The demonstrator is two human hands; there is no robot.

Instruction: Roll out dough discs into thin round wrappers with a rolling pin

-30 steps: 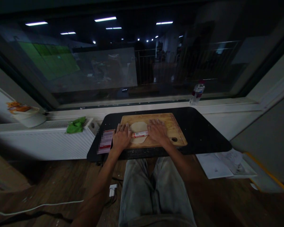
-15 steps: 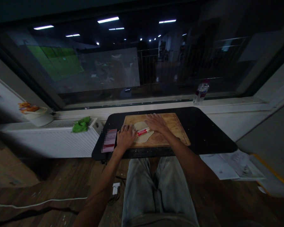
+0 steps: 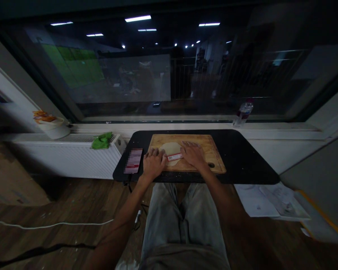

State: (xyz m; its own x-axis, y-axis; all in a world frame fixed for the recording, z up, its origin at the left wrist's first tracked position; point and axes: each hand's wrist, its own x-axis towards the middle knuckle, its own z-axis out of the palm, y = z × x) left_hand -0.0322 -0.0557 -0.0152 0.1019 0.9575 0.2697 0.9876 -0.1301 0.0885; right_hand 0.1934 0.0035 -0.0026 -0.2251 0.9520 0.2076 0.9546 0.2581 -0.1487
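A thin rolling pin (image 3: 174, 157) with a red-and-white label lies across a flat sheet of pale dough (image 3: 170, 147) on a wooden cutting board (image 3: 216, 159). My left hand (image 3: 154, 162) rests palm down over the pin's left end, fingers stretched forward and slightly apart. Over the right end lies my right hand (image 3: 193, 153), also palm down, its fingers extended and spread. Both hands hide the ends of the pin. Only its labelled middle shows between them, tilted slightly up to the right.
The board sits on a black table (image 3: 248, 161) with a phone (image 3: 134, 160) on its left. A water bottle (image 3: 243, 112) stands on the windowsill. A green cloth (image 3: 101, 140) and a white tub (image 3: 55, 128) are on the radiator (image 3: 73, 157). Papers (image 3: 270, 200) lie at lower right.
The pin has turned, showing a different side of its label, and lies a little less slanted. My right hand has come back toward me, uncovering the board's hole. The camera view has shifted slightly.
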